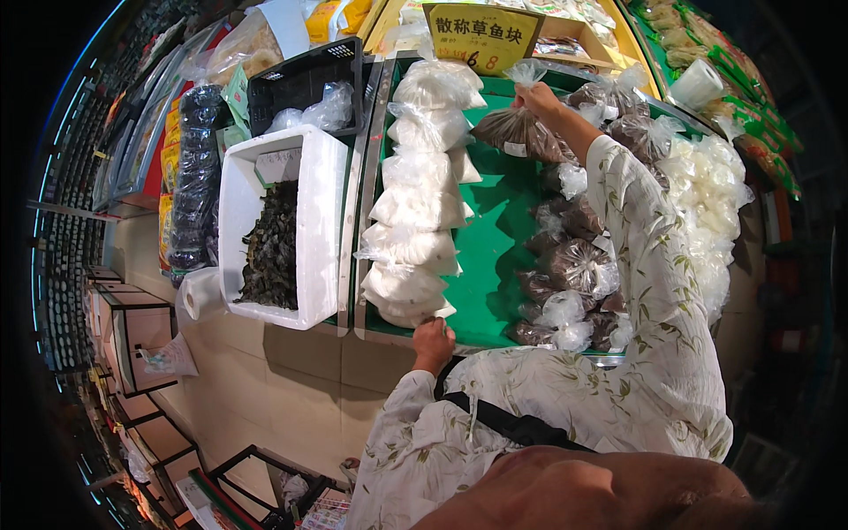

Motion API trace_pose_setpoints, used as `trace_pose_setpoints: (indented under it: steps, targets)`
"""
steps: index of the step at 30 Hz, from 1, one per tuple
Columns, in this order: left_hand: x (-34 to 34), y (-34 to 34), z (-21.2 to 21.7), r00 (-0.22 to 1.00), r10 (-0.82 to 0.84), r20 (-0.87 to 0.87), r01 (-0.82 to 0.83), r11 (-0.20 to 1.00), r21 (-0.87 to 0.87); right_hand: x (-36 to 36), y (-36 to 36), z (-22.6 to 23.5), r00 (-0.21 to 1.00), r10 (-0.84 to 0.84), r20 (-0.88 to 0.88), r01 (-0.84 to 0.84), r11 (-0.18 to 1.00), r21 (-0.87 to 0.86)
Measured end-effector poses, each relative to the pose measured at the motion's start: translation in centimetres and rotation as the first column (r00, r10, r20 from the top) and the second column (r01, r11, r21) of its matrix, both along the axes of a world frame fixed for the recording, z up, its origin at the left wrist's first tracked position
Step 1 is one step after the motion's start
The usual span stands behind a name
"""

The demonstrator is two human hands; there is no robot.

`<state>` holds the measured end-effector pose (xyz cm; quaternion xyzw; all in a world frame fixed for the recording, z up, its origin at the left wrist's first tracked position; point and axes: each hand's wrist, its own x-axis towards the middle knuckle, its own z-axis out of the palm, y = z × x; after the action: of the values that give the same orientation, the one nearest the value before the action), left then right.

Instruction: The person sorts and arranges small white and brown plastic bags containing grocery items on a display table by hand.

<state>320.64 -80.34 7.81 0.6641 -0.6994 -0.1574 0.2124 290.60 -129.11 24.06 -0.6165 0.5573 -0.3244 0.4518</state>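
Note:
My right hand (537, 102) reaches to the far side of the green display bin (481, 256). It is closed round the gathered neck of a clear plastic bag of dark brown food (521, 134), which hangs tilted over the green surface. More dark brown bags (583, 261) are piled below and right of it, partly behind my right forearm. A long row of bags with white contents (415, 212) lines the bin's left side. By the nearest white bag, my left hand (434, 344) has its fingers curled over the bin's front edge.
Left of the bin stands a white foam box (322, 225) with dark pieces inside. Behind it is a black crate (305, 84). A yellow price sign (484, 40) stands at the bin's far edge. Pale bags (702, 203) are heaped on the right, near a plastic bag roll (696, 84).

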Motion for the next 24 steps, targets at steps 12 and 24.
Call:
trace_pose_setpoints:
  steps: [12, 24]
  targets:
    - [0.8, 0.0, -1.5, 0.996, -0.081, 0.045, 0.069, 0.969, 0.235, 2.0, -4.6, -1.5, 0.894, -0.268, 0.359, 0.243, 0.963, 0.112]
    - [0.6, 0.2, -2.9, 0.999, -0.036, 0.022, 0.032, 0.99, 0.134, 2.2, -6.6, -5.7, 0.961, -0.244, 0.132, 0.249, 0.968, -0.016]
